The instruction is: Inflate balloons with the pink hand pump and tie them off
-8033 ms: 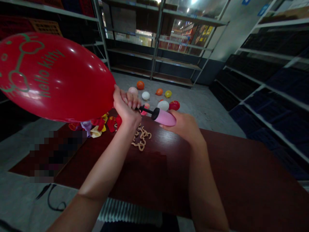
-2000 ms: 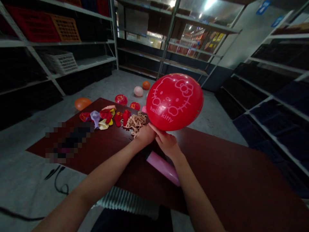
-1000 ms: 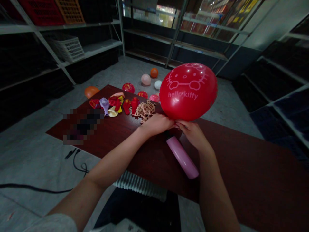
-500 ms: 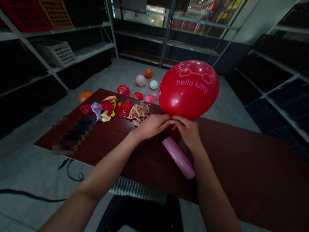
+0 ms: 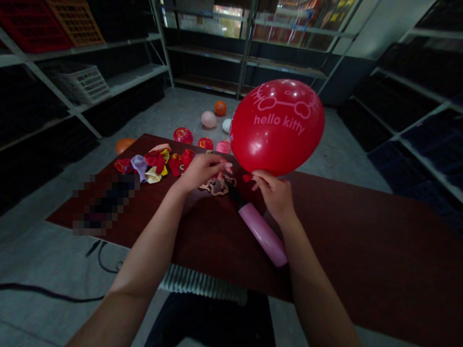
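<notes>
An inflated red balloon (image 5: 278,135) with "hello kitty" lettering is held above the table. My right hand (image 5: 273,193) pinches its neck, and the red tail pokes out left of the fingertips. Over a heap of tan rubber bands (image 5: 219,188) is my left hand (image 5: 204,171), its fingers loosely bent and apart, partly covering the heap. I see nothing held in it. Between my forearms lies a pink hand pump (image 5: 262,233), its black nozzle end pointing at the bands.
Several uninflated balloons (image 5: 154,164) lie at the dark table's (image 5: 343,231) left, beside a pixelated dark object (image 5: 110,202). Inflated balloons, including an orange one (image 5: 220,108) and a pale pink one (image 5: 209,119), rest on the floor. Metal shelves (image 5: 206,53) with crates (image 5: 88,82) stand around.
My left hand has left the balloon's neck and moved left over the rubber bands. My right hand keeps hold of the balloon, which has shifted slightly left.
</notes>
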`<state>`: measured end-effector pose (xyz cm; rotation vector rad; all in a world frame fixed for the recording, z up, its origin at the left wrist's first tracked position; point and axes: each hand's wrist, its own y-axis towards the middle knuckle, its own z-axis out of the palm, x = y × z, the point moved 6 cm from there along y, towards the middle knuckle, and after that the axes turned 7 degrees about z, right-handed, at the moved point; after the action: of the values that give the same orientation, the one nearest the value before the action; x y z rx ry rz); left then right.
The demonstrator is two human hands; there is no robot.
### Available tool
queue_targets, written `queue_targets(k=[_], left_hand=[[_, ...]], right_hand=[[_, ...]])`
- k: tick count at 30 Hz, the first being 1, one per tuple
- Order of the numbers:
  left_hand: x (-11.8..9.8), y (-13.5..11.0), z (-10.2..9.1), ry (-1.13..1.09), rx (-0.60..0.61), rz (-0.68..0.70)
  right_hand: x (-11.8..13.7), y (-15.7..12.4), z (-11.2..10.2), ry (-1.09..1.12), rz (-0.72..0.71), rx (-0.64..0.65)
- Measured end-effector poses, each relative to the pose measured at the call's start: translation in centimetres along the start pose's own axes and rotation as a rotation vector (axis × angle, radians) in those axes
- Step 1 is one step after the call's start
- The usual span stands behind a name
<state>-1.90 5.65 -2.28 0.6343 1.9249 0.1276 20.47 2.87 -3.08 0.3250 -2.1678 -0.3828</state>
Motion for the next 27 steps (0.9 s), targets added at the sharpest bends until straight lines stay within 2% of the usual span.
queue_targets(k=[2, 3, 5, 10, 12, 14, 16, 18, 21, 24, 27], left_hand=[[1.4, -0.4, -2.2, 0.146, -0.133, -0.03], [1.9, -0.6, -2.9, 0.27, -0.139, -0.035], [3.0, -1.0, -3.4, 0.496, -0.057, -0.024], [4.1, -1.2, -1.5, 0.827, 0.119, 0.068], [3.9, -1.0, -0.8, 0.871, 0.139, 0.092], [3.4, -0.6, -0.7, 0.848, 0.091, 0.108], [2.7, -0.2, -1.3, 0.75, -0.026, 0.12], [2.0, -0.1, -2.0, 0.56, -0.168, 0.115], [1.5, 0.0, -1.9, 0.083, -0.31, 0.063], [0.9, 0.2, 0.0, -0.385, -0.314, 0.01], [-0.3, 0.3, 2.3, -0.581, -0.219, 0.0]], right_hand=[[-0.6, 0.2, -0.4, 0.052, 0.045, -0.022], [-0.8, 0.2, -0.5, 0.085, 0.067, -0.027], [-1.3, 0.4, -0.6, 0.148, 0.103, -0.024], [-1.6, 0.4, -0.3, 0.208, 0.123, -0.008], [-1.6, 0.4, -0.2, 0.213, 0.123, -0.005], [-1.5, 0.4, -0.2, 0.221, 0.126, -0.003], [-1.6, 0.4, -0.2, 0.237, 0.132, -0.003], [-1.5, 0.4, -0.1, 0.263, 0.134, -0.003], [-1.4, 0.3, 0.2, 0.307, 0.135, 0.001], [-1.0, 0.2, 0.6, 0.324, 0.139, 0.014], [-0.8, 0.1, 0.8, 0.314, 0.145, 0.018]])
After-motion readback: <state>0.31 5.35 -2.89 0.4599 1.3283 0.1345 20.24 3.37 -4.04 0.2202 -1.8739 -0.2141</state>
